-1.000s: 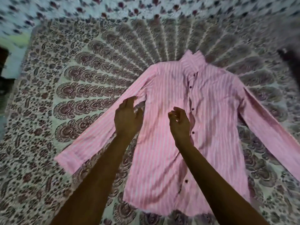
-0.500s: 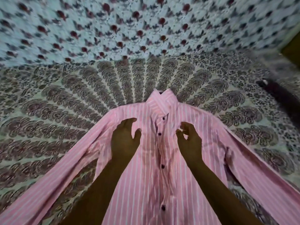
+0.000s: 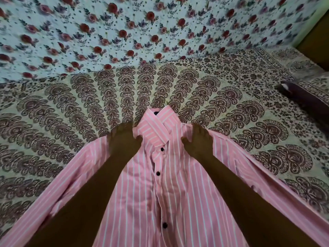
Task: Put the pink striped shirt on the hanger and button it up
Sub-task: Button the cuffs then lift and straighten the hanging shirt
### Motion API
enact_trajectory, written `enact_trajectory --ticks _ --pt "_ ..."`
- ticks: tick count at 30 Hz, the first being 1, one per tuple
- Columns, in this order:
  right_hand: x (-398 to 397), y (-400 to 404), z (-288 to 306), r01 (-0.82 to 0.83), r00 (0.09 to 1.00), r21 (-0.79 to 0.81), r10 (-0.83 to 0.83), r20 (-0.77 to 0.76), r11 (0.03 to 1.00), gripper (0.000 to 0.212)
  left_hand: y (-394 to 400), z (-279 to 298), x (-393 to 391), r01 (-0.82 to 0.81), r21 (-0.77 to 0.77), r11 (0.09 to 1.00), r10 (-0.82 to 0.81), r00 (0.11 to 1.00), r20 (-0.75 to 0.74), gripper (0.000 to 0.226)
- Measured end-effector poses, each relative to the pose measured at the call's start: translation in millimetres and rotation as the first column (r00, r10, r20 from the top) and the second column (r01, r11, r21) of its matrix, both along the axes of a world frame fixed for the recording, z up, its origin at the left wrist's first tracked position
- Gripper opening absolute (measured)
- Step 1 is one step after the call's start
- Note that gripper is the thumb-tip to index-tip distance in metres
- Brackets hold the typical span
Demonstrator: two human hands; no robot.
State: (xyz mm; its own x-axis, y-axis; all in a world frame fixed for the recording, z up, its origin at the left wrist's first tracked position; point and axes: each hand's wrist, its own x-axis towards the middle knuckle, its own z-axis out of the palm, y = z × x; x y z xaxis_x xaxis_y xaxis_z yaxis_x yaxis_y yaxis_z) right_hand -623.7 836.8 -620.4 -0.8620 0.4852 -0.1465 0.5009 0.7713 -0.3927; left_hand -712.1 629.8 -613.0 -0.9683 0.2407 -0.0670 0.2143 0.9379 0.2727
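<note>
The pink striped shirt (image 3: 178, 193) lies face up on the patterned bedspread (image 3: 89, 107), collar (image 3: 156, 125) pointing away from me, sleeves spread to both sides. Dark buttons run down its front and the placket looks closed. My left hand (image 3: 124, 139) lies flat on the shirt's left shoulder, just beside the collar, fingers stretched toward the shoulder edge. My right hand (image 3: 199, 141) lies the same way on the right shoulder. Both thumbs point in toward the collar. No hanger is in view.
A floral cloth (image 3: 142, 32) hangs behind the bed. At the right edge of the bed lies a dark pillow or bolster (image 3: 306, 102). A dark wooden surface (image 3: 318, 32) shows in the top right corner.
Both hands have slid up the shirt from the chest to the shoulders beside the collar. The view has moved closer and now looks up the shirt.
</note>
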Motion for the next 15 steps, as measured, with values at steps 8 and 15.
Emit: enact_trajectory --ticks 8,15 --pt "-5.4 11.3 -8.3 0.000 0.992 0.176 -0.023 0.126 0.984 0.042 -6.7 -13.8 -26.3 0.059 -0.291 0.955 -0.039 0.996 0.076 0.040" --pt "37.4 6.0 17.3 0.031 0.999 0.126 -0.026 -0.048 0.992 0.038 -29.2 23.6 6.8 -0.001 0.139 0.990 -0.014 0.994 0.112 0.053"
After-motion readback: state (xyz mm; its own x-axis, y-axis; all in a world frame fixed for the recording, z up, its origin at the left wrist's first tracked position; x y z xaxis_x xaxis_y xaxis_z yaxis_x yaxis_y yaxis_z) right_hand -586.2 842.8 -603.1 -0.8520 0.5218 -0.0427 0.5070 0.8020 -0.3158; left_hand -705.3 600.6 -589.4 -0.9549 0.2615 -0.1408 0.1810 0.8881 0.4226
